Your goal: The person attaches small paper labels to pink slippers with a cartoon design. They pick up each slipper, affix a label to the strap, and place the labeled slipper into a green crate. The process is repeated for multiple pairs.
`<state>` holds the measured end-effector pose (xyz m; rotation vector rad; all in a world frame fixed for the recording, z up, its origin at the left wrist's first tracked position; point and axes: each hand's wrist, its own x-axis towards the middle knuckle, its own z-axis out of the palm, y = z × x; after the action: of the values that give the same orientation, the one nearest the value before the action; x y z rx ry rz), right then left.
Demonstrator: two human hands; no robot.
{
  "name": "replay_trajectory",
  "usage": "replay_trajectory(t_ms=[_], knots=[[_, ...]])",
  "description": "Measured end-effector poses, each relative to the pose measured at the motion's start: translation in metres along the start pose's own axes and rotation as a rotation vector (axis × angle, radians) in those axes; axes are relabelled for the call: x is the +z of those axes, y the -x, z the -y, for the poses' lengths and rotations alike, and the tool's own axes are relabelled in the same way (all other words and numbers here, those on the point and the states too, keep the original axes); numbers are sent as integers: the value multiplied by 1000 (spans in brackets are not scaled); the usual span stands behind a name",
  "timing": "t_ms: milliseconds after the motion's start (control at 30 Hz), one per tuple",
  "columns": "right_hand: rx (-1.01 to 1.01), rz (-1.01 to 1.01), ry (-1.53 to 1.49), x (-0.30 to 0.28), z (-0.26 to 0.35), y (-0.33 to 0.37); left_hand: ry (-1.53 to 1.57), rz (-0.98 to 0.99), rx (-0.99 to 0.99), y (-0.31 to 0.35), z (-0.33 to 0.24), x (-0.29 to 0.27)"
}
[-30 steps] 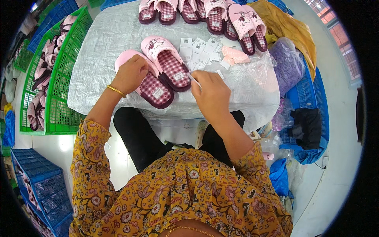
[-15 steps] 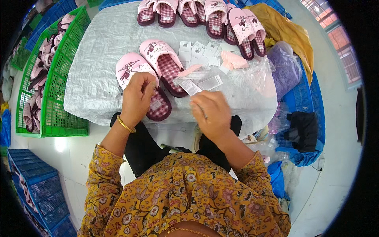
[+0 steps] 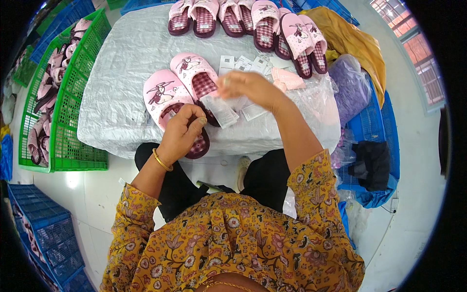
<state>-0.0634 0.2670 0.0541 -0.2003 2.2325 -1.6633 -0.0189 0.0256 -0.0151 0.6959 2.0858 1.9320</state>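
A pair of pink slippers with dark red checked insoles lies in front of me: the left slipper [image 3: 164,95] and the right slipper [image 3: 189,65]. My left hand [image 3: 182,131] is closed in a pinch over the left slipper's insole; whatever its fingers hold, if anything, is hidden. My right hand [image 3: 248,88] is reaching over the right slipper's edge, its fingers smeared by motion. A white printed tag [image 3: 221,112] lies by the right slipper's heel, below that hand. More white tags [image 3: 250,64] are spread beyond my right hand, beside a peach-coloured paper piece [image 3: 289,79].
More pink slippers [image 3: 265,27] line the table's far side. Plastic sheeting covers the table [image 3: 114,82]. At left stands a green crate [image 3: 80,112] of slippers, with blue crates [image 3: 48,228] nearer. A purple bag [image 3: 350,82], yellow cloth [image 3: 348,31] and blue basket [image 3: 391,121] are at right.
My right hand has moved up and left, from the table's near edge to the right slipper. My left hand has shifted slightly right and nearer, still pinched.
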Motion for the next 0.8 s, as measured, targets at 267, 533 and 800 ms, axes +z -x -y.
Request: replay_trajectory(t_ms=[267,533,800], knots=[[-119,-241,369,42,-41,11,-64,-110,-44,-5,0,-2],[-340,-298,666,46,-49,-1,-212,-181,-20,-13,0,-1],[-392,-351,836,53,-47,-2,-313,-240,9,-14,0,1]])
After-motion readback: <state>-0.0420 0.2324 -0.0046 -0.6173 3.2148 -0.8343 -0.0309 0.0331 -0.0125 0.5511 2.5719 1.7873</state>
